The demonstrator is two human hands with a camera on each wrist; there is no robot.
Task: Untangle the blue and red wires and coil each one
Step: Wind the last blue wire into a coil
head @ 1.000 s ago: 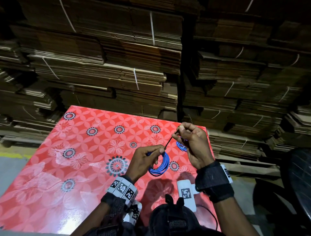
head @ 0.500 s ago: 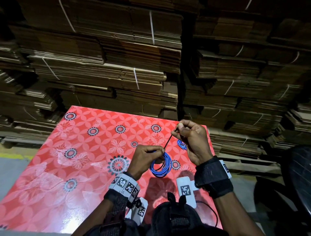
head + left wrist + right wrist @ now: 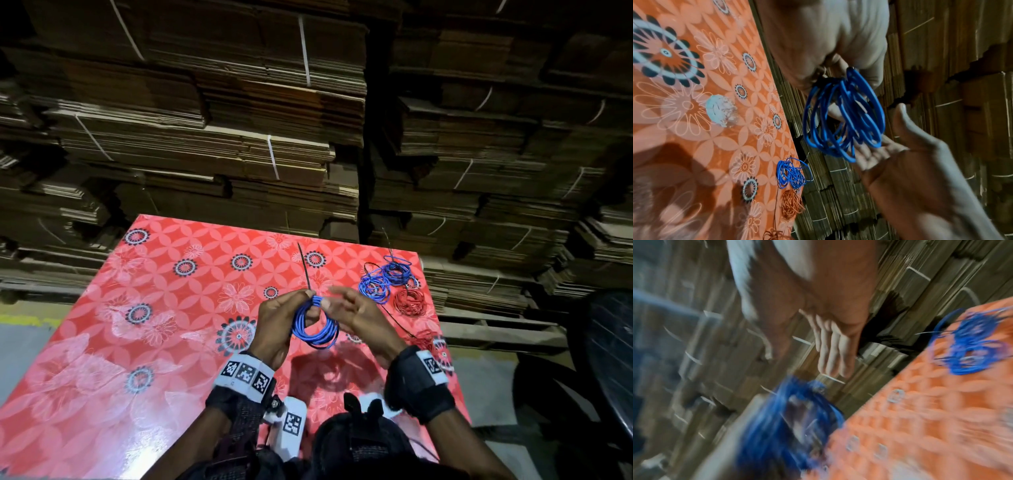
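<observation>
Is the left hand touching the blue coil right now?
Touching. In the head view the left hand pinches the top of the blue coil between thumb and fingers; the left wrist view shows the loops hanging from that grip.

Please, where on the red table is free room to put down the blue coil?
The left and middle of the table, left of the left hand, is bare. The far right corner is crowded with blue bundles and red coils.
</observation>
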